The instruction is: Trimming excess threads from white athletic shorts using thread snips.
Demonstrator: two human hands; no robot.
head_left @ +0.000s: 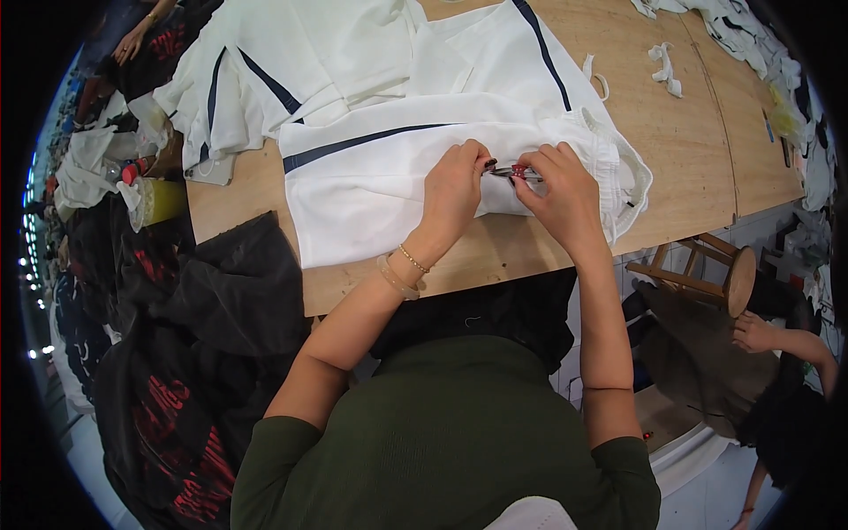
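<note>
White shorts (380,168) with a dark navy stripe lie flat along the table's near edge, their gathered waistband (603,168) toward the right. Just above the cloth, my right hand (565,190) grips small metal thread snips (519,171) with red on the handle. My left hand (455,190) is closed in a pinch by the tips of the snips. What sits between its fingertips is too small to tell. Both hands are close together, over the shorts' near side.
More white garments (353,44) with navy stripes are spread across the wooden table (680,132). A phone (212,170) lies at its left edge, near a cup of yellow drink (159,201). Dark clothes (238,283) hang at left. A wooden stool (740,281) and another person's hand (755,333) are at right.
</note>
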